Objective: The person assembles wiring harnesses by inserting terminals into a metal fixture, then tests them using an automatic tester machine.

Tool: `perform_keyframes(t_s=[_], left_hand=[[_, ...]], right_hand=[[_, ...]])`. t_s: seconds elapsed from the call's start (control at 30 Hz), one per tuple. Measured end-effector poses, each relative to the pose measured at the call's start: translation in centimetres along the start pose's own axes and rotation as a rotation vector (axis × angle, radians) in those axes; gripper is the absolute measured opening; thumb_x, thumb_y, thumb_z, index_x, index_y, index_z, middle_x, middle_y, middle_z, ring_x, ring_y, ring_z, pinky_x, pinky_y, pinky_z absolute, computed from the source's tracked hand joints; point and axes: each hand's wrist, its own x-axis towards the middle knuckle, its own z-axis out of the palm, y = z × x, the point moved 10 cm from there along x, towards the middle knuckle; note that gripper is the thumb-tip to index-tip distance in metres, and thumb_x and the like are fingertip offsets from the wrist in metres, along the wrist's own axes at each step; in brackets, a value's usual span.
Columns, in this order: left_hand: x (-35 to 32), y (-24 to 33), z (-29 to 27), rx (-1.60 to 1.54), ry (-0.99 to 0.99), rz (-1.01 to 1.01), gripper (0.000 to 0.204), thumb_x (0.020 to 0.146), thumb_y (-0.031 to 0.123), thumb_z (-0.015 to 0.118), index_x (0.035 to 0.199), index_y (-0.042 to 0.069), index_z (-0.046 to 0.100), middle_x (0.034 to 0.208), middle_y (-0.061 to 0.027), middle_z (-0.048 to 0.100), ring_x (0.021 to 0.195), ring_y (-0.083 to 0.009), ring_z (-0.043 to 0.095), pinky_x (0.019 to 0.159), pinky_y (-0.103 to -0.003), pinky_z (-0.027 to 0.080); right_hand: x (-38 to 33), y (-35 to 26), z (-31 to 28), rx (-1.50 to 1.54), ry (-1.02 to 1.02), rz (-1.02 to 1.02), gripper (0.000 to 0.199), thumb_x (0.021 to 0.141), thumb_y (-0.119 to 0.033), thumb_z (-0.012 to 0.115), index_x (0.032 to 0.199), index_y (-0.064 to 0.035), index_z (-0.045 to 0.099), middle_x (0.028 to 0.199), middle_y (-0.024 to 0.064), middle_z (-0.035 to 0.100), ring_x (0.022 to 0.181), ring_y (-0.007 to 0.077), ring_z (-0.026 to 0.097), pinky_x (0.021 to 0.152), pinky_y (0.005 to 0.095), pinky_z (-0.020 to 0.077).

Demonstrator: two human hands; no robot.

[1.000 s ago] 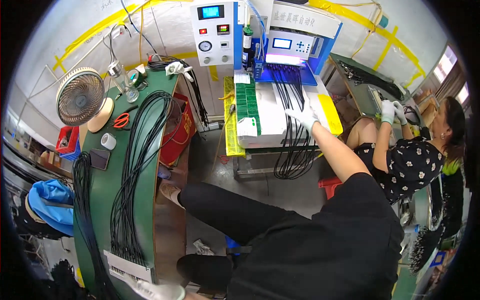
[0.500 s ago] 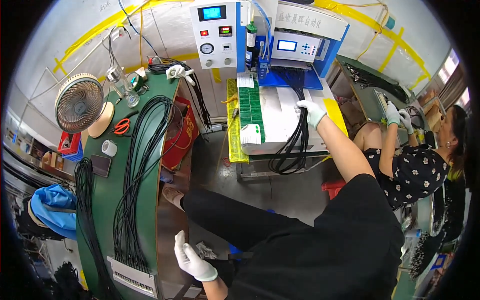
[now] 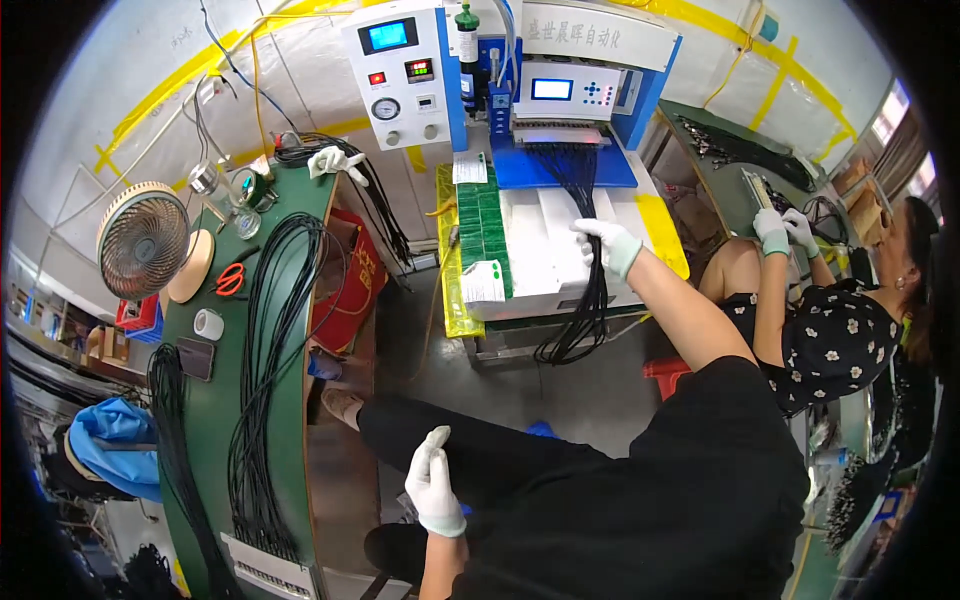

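My right hand [image 3: 609, 246], in a white glove, is closed round a bundle of black cables [image 3: 577, 185]. The bundle fans out above my hand over a blue plate [image 3: 620, 172], up to a pale bar-shaped holder [image 3: 560, 135] under the machine's head. Below my hand the loose cable loops [image 3: 572, 340] hang past the front edge of the white machine base [image 3: 530, 245]. My left hand [image 3: 436, 492], also gloved, is raised above my leg, its fingers apart and slightly bent, and nothing shows in it.
A green bench [image 3: 212, 400] on the left carries cable bundles [image 3: 262, 380], a fan [image 3: 145, 240], red-handled scissors [image 3: 230, 280], a tape roll [image 3: 208, 324] and a slotted holder [image 3: 268, 568]. A co-worker [image 3: 830, 330] sits at the right, near a red stool [image 3: 665, 375].
The holder with the cable ends now shows plainly on the blue plate. My right hand keeps the bundle, slightly lower in view. My left hand has moved rightward, with fingers pointing up.
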Motion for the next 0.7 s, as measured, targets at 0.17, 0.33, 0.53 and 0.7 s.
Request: perform_keyframes(t_s=[0.17, 0.33, 0.53, 0.7], left_hand=[[2.2, -0.9, 6.4, 0.045, -0.328, -0.030, 0.039, 0.103, 0.017, 0.048, 0.129, -0.011, 0.058, 0.130, -0.0211, 0.062, 0.124, -0.0284, 0.058, 0.112, -0.039, 0.039], [1.7, -7.0, 17.6, -0.326, -0.779, -0.380, 0.054, 0.105, 0.026, 0.046, 0.149, -0.004, 0.038, 0.151, -0.0191, 0.045, 0.140, -0.0284, 0.042, 0.118, -0.040, 0.030], [-1.0, -10.1, 28.4, -0.701, -0.959, -0.840, 0.079, 0.101, 0.062, 0.035, 0.157, 0.007, 0.021, 0.157, -0.0148, 0.033, 0.139, -0.0280, 0.041, 0.114, -0.042, 0.033], [-3.7, -7.6, 31.5, -0.845, -1.132, -0.898, 0.061, 0.102, 0.053, 0.047, 0.146, 0.010, 0.040, 0.132, -0.0181, 0.058, 0.114, -0.0285, 0.062, 0.102, -0.042, 0.047]], right_hand=[[-6.7, 4.8, 1.2, 0.024, -0.017, 0.060, 0.015, 0.091, -0.021, 0.071, 0.094, -0.0111, 0.061, 0.071, 0.0005, 0.059, 0.059, 0.0138, 0.058, 0.051, 0.0302, 0.0491], [-14.2, 7.4, 2.0, 0.039, -0.117, 0.089, 0.016, 0.093, -0.021, 0.069, 0.096, -0.0097, 0.057, 0.080, 0.0043, 0.061, 0.066, 0.0171, 0.062, 0.059, 0.0338, 0.0540], [-22.0, 9.9, 3.9, -0.178, -0.320, 0.201, 0.032, 0.096, -0.022, 0.066, 0.120, -0.0031, 0.055, 0.097, 0.0085, 0.065, 0.096, 0.0222, 0.067, 0.086, 0.0380, 0.0550], [-24.3, 8.0, 0.4, -1.080, -0.823, 0.316, 0.044, 0.091, -0.042, 0.069, 0.109, -0.0020, 0.071, 0.097, 0.0060, 0.072, 0.092, 0.0204, 0.067, 0.076, 0.0362, 0.0564]])
